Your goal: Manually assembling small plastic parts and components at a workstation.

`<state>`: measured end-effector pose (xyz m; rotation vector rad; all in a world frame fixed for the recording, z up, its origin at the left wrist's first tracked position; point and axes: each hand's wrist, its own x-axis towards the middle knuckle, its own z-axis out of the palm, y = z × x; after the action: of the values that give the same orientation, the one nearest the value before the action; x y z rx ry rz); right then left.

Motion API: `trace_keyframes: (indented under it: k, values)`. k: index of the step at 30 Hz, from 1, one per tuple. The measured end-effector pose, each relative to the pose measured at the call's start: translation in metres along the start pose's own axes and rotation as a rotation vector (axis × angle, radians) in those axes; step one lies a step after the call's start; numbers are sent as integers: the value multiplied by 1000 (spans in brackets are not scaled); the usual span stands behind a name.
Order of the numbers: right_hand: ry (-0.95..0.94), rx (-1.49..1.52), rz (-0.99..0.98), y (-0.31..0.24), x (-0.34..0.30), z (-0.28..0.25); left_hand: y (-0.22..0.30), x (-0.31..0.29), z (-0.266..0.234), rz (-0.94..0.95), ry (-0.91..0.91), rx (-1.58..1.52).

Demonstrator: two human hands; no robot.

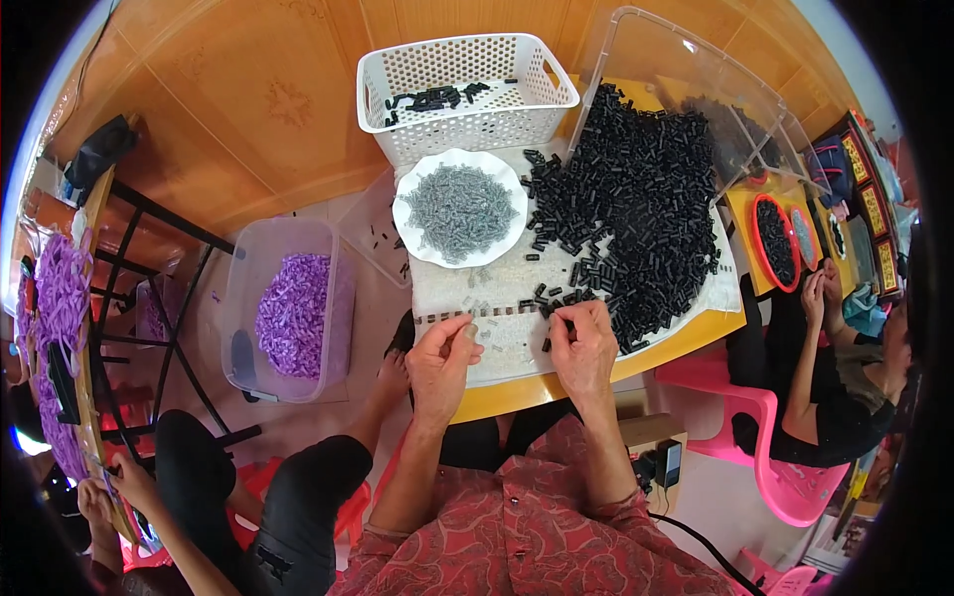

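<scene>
My left hand [442,366] is closed in a pinch over the front of the white cloth [507,368], near a few loose small clear pieces [481,306]. Whatever sits between its fingertips is too small to make out. Beside the front edge of a big heap of short black tubes [646,209], my right hand [586,346] is also pinched, and its fingertips hide what they grip. Several black tubes [553,298] lie just past its fingers. Farther back, a white scalloped plate [402,214] carries a mound of small greyish clear pieces [463,211].
A white perforated basket [467,132] holding some black tubes stands at the back. Behind the heap tilts a clear plastic bin [686,50]. At left, a floor tub [238,338] contains purple pieces [296,316]. People sit working on both sides; a pink chair [763,437] is at right.
</scene>
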<state>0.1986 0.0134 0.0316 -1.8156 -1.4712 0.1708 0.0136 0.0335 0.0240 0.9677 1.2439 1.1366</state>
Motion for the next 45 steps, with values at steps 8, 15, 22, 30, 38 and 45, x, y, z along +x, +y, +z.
trace_keyframes:
  k: [8, 15, 22, 30, 38, 45]
  values:
    - [-29, -100, -83, -13, 12, 1, -5, 0, -2, -1, -12, -9]
    - [-69, -15, -35, 0, 1, -7, -6, 0, -2, -7, 5, -11]
    - [-9, -6, -5, 1, -2, -17, -5, -1, -1, -5, -4, -11]
    - [-75, -101, -140, -6, 1, -13, -7, -2, -1, 3, -10, 9]
    - [-85, -59, -113, -2, -5, -17, -9, -1, -2, 5, -7, -8]
    - [-64, 2, -31, -5, -2, -15, -8, 0, -1, 11, -16, -25]
